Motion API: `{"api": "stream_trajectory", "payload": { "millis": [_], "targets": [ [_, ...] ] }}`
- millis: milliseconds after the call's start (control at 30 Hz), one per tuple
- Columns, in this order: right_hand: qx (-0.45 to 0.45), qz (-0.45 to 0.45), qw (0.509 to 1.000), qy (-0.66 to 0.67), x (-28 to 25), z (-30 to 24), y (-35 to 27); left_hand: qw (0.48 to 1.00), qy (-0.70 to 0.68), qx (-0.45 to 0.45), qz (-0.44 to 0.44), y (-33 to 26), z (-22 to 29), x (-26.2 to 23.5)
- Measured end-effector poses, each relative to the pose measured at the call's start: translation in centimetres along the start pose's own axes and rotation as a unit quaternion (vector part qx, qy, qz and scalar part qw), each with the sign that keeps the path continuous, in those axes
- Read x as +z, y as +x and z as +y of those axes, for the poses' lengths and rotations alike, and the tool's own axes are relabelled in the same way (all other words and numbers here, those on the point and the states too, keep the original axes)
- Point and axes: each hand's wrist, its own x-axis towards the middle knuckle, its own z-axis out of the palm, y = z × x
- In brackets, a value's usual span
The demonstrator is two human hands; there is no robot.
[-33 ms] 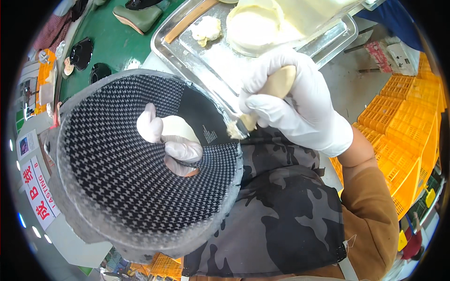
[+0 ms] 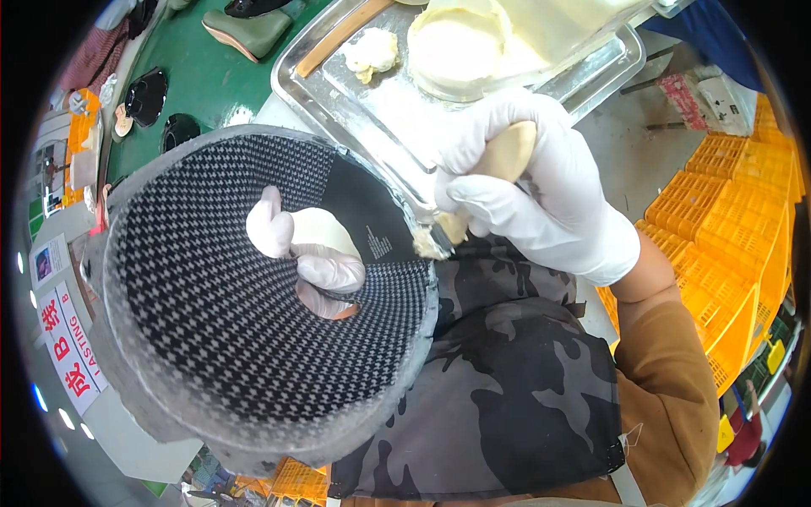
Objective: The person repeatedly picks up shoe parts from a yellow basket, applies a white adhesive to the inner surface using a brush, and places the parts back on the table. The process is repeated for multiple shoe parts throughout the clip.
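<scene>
My white-gloved left hand [image 2: 325, 266] shows in the central opening of what looks like a boot upper [image 2: 211, 296]. Its fingers are curled against the black and grey houndstooth lining, and the rest of the hand is hidden by the upper. A dark plain patch with pale print lies on the lining's right side, and the outer rim is greyish and rough. In my gloved right hand [image 2: 557, 194] is a brush [image 2: 511, 152] with a wooden handle. Its bristles, coated in cream paste, are at the upper's right edge.
Beyond the upper stands a metal tray [image 2: 312, 80] holding a wooden stick [image 2: 346, 34], a lump of cream paste [image 2: 372, 52] and a round cream tub [image 2: 456, 84]. An olive boot [image 2: 249, 34] and black shoe parts lie on the green table [image 2: 203, 76]. Orange crates [image 2: 701, 220] are stacked at right.
The brush and my right hand have shifted slightly to the right along the upper's edge. My left hand and the upper look almost unmoved.
</scene>
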Motion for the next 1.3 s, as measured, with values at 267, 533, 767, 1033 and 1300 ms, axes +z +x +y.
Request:
{"api": "stream_trajectory", "payload": {
  "millis": [267,533,767,1033,1300],
  "targets": [
    [0.085,0.164,0.964,0.192,0.5,-2.6,-1.0,0.999,-0.027,0.006,-0.042,0.8,-0.3,-1.1],
    [0.015,0.132,0.984,0.120,0.7,0.8,-1.0,0.999,-0.019,-0.040,-0.013,1.1,0.4,-0.6],
    [-0.145,0.115,0.982,0.045,0.3,4.5,0.6,0.991,0.113,0.071,0.012,-0.4,-0.3,0.0],
    [-0.288,0.142,0.942,-0.098,-0.3,4.8,3.4,0.995,0.053,-0.059,-0.061,0.5,1.7,-2.5],
    [-0.285,0.148,0.946,0.038,-1.0,3.7,4.0,0.881,-0.141,-0.452,-0.016,1.9,5.3,-3.6]
  ]
}}
